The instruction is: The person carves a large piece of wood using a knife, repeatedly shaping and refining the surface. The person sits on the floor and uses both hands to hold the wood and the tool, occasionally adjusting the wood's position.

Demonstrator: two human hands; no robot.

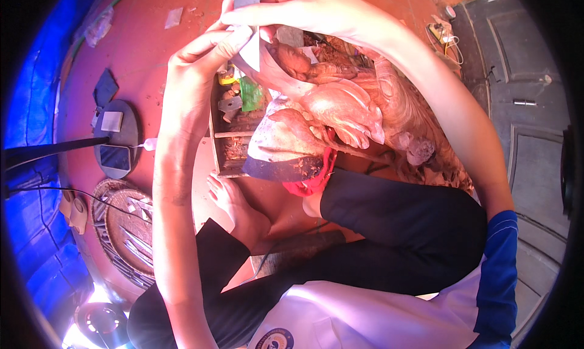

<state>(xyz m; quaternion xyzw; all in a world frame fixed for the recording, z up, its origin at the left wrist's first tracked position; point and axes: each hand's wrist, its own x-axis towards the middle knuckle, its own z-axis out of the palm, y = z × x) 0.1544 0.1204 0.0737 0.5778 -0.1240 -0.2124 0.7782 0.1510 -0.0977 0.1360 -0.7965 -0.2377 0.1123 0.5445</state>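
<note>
My left hand (204,60) and my right hand (292,11) are raised close together near the top of the view. Both pinch a stiff grey and white sheet (249,52), which looks like sandpaper. The right hand grips its upper part and the left its lower edge. Just below the hands a reddish-brown wooden carving (347,105) with curved, leaf-like shapes rests against my knees. A white and dark cloth (277,148) and a red cloth (311,181) lie under it. My legs in dark trousers are folded, and one bare foot (228,197) rests on the floor.
An open wooden box (231,127) of small tools stands on the red floor behind the carving. A round woven tray (131,227) of metal chisels lies at left, beside a dark round stand base (115,139) with a phone. There is a blue tarp at far left and a dark panelled door (523,105) at right.
</note>
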